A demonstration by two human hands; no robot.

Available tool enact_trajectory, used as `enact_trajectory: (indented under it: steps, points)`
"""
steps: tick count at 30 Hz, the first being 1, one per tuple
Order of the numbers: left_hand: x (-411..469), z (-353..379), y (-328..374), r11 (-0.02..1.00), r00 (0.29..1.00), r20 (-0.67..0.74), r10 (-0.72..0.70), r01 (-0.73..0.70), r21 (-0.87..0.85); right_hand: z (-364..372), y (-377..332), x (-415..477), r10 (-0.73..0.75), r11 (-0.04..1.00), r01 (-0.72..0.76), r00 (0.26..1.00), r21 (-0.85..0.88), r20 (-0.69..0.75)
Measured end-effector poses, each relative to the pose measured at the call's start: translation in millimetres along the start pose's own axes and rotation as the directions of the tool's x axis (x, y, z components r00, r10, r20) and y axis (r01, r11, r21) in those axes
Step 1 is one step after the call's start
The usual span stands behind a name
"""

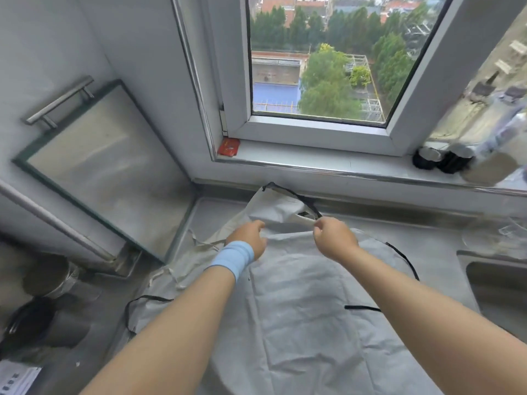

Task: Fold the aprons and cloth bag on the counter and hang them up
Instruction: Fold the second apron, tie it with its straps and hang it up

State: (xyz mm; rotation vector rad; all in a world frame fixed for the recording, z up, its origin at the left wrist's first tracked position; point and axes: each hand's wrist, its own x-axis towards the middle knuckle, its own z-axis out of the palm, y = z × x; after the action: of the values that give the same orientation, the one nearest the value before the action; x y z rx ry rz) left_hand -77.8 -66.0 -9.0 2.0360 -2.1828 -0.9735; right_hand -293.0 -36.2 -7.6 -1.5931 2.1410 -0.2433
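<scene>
Left hand point(250, 234): fingers curled tightly downward, with the tips closed on the near edge of the raised bib. A blue wristband point(233, 259) sits on the wrist.
Right hand point(334, 234): thumb and forefinger are pressed together with no gap, pinching a pale strip of the bib. The other fingers are folded into the palm.
Hands together: near each other at the far end of the cloth, one at each side of the bib.
Grey apron point(299, 309): spread flat and creased over the counter, running from the person towards the window. Its bib end is bunched and lifted just beyond the knuckles.
Black ties point(405, 260): one curves off the apron's right edge, and another loops at the left edge.
Beige cloth point(228, 226): lies partly under the apron's left side, with thin beige straps trailing out to the left.
Counter point(216, 212): stainless steel, below the windowsill point(313, 158).
Sink point(496, 289): just right of the apron.
Sill items: a red packet point(228, 146) in the left corner and two dark jars point(440, 160) at the right.
Metal pots point(48, 277): at the left, well apart from the hands.
</scene>
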Motion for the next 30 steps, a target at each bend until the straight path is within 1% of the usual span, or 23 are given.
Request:
enact_trajectory:
  steps: [2, 4, 6, 8, 10, 12, 13, 15, 16, 17, 18, 20, 22, 23, 25, 26, 28, 30]
  points:
    - [35.1, -14.2, 7.7, 0.997, 0.992, -0.115, -0.049, 0.041, -0.070, -8.4, -8.3, 40.7, -0.004, 0.999, 0.005, 1.000, 0.053, -0.014]
    - [67.1, -27.0, 14.4, 0.992, 0.982, -0.175, -0.073, 0.053, -0.119, -10.4, -15.4, 76.6, -0.018, 0.999, 0.017, 1.000, 0.050, 0.019]
    - [93.9, -36.4, 22.2, 0.990, 0.983, -0.161, -0.087, 0.067, -0.125, -6.0, -21.1, 104.0, -0.047, 0.998, 0.042, 0.991, 0.041, 0.129]
    - [115.5, -39.3, 27.4, 0.989, 0.987, -0.122, -0.102, 0.088, -0.116, 4.7, -25.2, 121.4, -0.047, 0.996, 0.022, 0.955, 0.087, 0.291]
    - [129.4, -36.4, 28.9, 0.985, 0.989, -0.051, -0.138, 0.132, -0.108, 14.2, -26.3, 130.4, -0.055, 0.994, 0.019, 0.938, 0.109, 0.342]
    - [135.9, -31.1, 26.5, 0.984, 0.987, -0.027, -0.160, 0.158, -0.078, 20.7, -25.8, 133.9, -0.099, 0.987, 0.055, 0.949, 0.154, 0.300]
    - [138.3, -29.8, 25.9, 0.987, 0.986, -0.066, -0.152, 0.149, -0.055, 19.5, -25.1, 134.0, -0.125, 0.984, 0.083, 0.953, 0.157, 0.275]
    - [138.9, -33.0, 25.4, 0.992, 0.970, -0.212, -0.118, 0.108, -0.057, 6.1, -27.3, 133.6, -0.173, 0.981, 0.151, 0.966, 0.120, 0.192]
    - [137.9, -37.3, 25.9, 0.991, 0.953, -0.283, -0.107, 0.080, -0.105, -2.9, -29.2, 133.9, -0.187, 0.981, 0.178, 0.975, 0.081, 0.124]
    - [136.0, -43.5, 26.5, 0.983, 0.936, -0.339, -0.101, 0.042, -0.177, -10.2, -29.9, 134.3, -0.234, 0.971, 0.233, 0.972, 0.054, 0.019]
    - [134.2, -50.8, 27.4, 0.968, 0.918, -0.386, -0.095, -0.005, -0.250, -18.4, -32.4, 136.0, -0.283, 0.958, 0.287, 0.954, 0.027, -0.097]
    - [129.9, -66.4, 32.4, 0.936, 0.882, -0.465, -0.073, -0.101, -0.338, -30.4, -40.2, 141.4, -0.380, 0.915, 0.403, 0.870, 0.009, -0.315]
    - [128.4, -77.9, 36.7, 0.909, 0.842, -0.538, -0.045, -0.190, -0.372, -41.4, -52.7, 146.2, -0.433, 0.872, 0.490, 0.787, 0.019, -0.439]
    - [125.7, -80.9, 38.9, 0.890, 0.829, -0.558, -0.038, -0.225, -0.396, -45.4, -58.3, 148.1, -0.435, 0.868, 0.496, 0.779, 0.020, -0.452]
    - [117.2, -78.1, 38.7, 0.850, 0.837, -0.546, -0.041, -0.259, -0.459, -46.4, -65.0, 145.6, -0.413, 0.899, 0.437, 0.821, -0.032, -0.394]
    - [110.5, -72.4, 34.3, 0.855, 0.848, -0.529, -0.029, -0.253, -0.452, -41.3, -65.8, 138.7, -0.412, 0.905, 0.420, 0.834, -0.063, -0.367]
    - [95.1, -50.3, 21.2, 0.912, 0.882, -0.471, 0.028, -0.215, -0.349, -22.3, -61.2, 116.5, -0.451, 0.892, 0.433, 0.837, -0.127, -0.310]
    - [70.3, -23.2, 3.5, 0.975, 0.935, -0.346, 0.072, -0.139, -0.172, 4.1, -54.7, 83.7, -0.510, 0.860, 0.477, 0.815, -0.184, -0.274]
